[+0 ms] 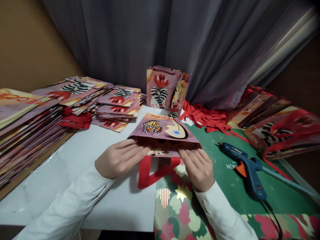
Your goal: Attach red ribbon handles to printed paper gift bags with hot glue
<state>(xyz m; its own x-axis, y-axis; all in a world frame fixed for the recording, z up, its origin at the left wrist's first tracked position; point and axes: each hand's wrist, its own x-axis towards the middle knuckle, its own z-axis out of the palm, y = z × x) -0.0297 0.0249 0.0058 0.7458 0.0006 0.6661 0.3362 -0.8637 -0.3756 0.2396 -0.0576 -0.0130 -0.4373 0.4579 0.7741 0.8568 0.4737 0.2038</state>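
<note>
A pink paper bag (163, 128) with a butterfly print lies with its open mouth toward me, and a red ribbon handle (152, 176) hangs from its near edge. My left hand (122, 158) grips the left side of the mouth, its fingers partly inside. On the right side of the mouth, my right hand (197, 165) holds the edge the same way, fingers bent over it. Both thumbs are hidden beneath the paper.
Stacks of flat printed bags (30, 136) fill the left. Finished-looking bags (160, 86) stand at the back, beside a heap of red ribbons (207, 116). A blue glue gun (243, 166) lies on the green mat (225, 186); more bags (282, 133) lean at right.
</note>
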